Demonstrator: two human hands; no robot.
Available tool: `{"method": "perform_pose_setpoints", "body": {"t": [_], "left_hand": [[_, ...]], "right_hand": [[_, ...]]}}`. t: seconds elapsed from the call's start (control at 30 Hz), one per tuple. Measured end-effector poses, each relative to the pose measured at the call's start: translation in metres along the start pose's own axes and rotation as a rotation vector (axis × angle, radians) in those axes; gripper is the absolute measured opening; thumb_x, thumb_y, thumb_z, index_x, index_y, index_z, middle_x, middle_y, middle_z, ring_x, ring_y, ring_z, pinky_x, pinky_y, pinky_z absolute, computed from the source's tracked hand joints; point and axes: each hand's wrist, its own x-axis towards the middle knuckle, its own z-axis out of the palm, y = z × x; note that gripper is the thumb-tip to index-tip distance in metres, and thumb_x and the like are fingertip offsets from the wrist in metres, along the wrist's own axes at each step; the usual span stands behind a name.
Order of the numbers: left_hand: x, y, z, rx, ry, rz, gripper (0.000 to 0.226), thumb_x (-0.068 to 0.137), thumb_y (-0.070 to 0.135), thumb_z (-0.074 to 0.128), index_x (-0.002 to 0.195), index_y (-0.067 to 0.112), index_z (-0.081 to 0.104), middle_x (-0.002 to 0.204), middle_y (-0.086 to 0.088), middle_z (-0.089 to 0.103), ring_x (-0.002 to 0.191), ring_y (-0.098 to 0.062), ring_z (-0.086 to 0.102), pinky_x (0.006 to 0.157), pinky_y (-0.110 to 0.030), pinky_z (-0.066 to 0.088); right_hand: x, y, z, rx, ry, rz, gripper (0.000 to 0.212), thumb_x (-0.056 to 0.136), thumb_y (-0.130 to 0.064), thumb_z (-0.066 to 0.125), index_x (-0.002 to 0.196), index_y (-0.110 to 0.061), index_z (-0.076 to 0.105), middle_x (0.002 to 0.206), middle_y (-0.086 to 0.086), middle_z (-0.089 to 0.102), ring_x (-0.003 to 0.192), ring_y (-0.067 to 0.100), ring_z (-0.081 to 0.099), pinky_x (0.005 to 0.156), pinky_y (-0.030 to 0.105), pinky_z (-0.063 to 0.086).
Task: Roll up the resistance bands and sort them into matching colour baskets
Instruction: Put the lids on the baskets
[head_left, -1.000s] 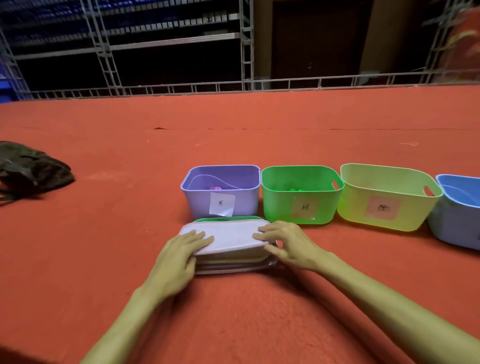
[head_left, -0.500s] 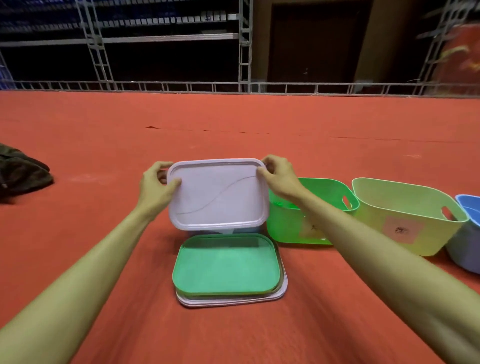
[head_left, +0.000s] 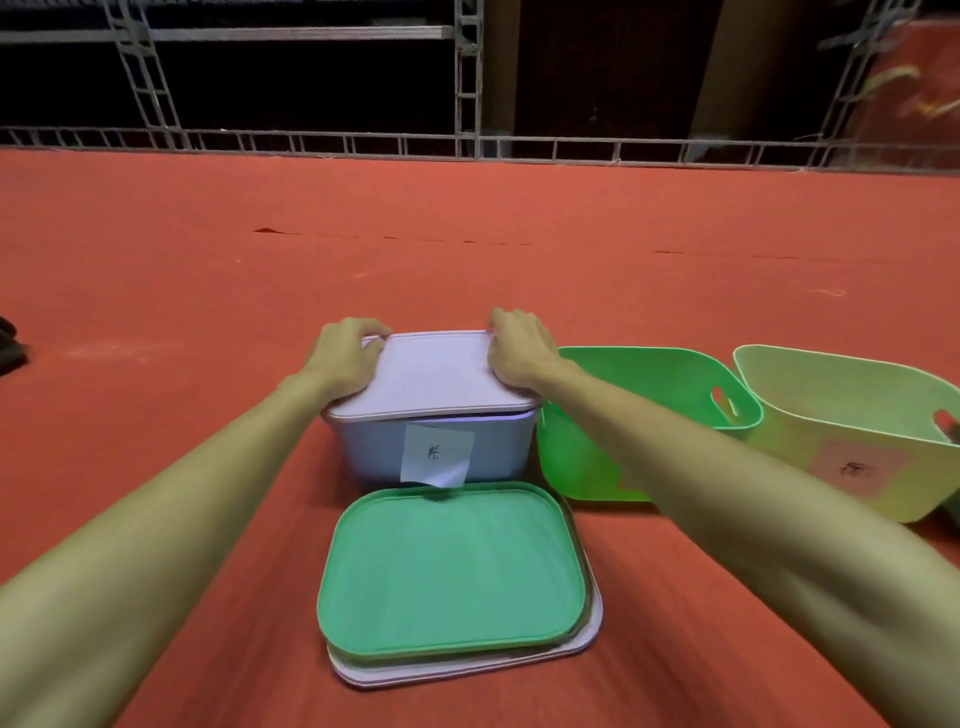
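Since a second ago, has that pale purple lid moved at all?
Yes. The purple lid went up off the green lid stack and away from the camera, onto the purple basket behind that stack.

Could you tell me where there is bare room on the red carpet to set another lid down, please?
Widest: the red carpet behind the baskets, up to the metal rail. Also bare: left of the purple basket, out to the dark bundle. Crowded: the green basket and yellow-green basket stand close on its right, the lid stack at its front.
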Motion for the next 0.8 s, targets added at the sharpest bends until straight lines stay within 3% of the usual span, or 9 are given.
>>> {"method": "perform_pose_setpoints", "body": {"t": [0.07,0.23,0.37,0.53,0.8], "left_hand": [[0.006,-0.001,0.002,0.037,-0.016,0.023,0.029,0.101,0.011,0.055,0.122,0.013,0.073,0.131,-0.011,0.071,0.126,-0.036,0.061,0.105,-0.040,0.043],[0.005,-0.002,0.002,0.081,-0.053,0.092,0.028,0.105,0.018,0.052,0.126,0.013,0.069,0.132,-0.011,0.069,0.123,-0.037,0.059,0.101,-0.043,0.044],[0.000,-0.004,0.000,0.109,-0.080,0.105,0.029,0.106,0.026,0.051,0.130,0.013,0.063,0.131,-0.017,0.065,0.123,-0.040,0.057,0.101,-0.046,0.043],[-0.006,0.004,-0.002,0.253,-0.175,0.052,0.043,0.106,0.045,0.042,0.137,0.015,0.050,0.129,-0.019,0.055,0.122,-0.039,0.050,0.101,-0.049,0.041],[-0.014,-0.001,-0.009,0.336,-0.229,-0.055,0.049,0.106,0.052,0.035,0.140,0.019,0.045,0.135,-0.017,0.048,0.130,-0.036,0.042,0.103,-0.052,0.037]], "right_hand": [[0.003,0.000,0.002,-0.019,-0.064,0.006,0.031,0.095,-0.012,0.039,0.121,-0.006,0.055,0.126,0.025,0.057,0.118,0.044,0.055,0.087,0.043,0.041],[-0.001,-0.002,0.005,-0.056,-0.087,0.037,0.040,0.101,-0.023,0.039,0.134,-0.003,0.045,0.136,0.025,0.052,0.125,0.045,0.052,0.101,0.049,0.041],[-0.004,-0.004,0.006,-0.088,-0.053,0.015,0.037,0.101,-0.027,0.039,0.129,-0.003,0.047,0.131,0.025,0.058,0.118,0.044,0.057,0.093,0.046,0.042],[0.001,0.002,0.006,-0.057,-0.041,0.007,0.027,0.099,-0.019,0.038,0.118,-0.008,0.054,0.122,0.026,0.062,0.107,0.046,0.058,0.078,0.043,0.038],[0.000,-0.011,0.006,0.149,-0.004,0.075,0.041,0.087,-0.002,0.048,0.122,-0.013,0.066,0.129,0.024,0.061,0.118,0.047,0.057,0.097,0.044,0.050]]}}
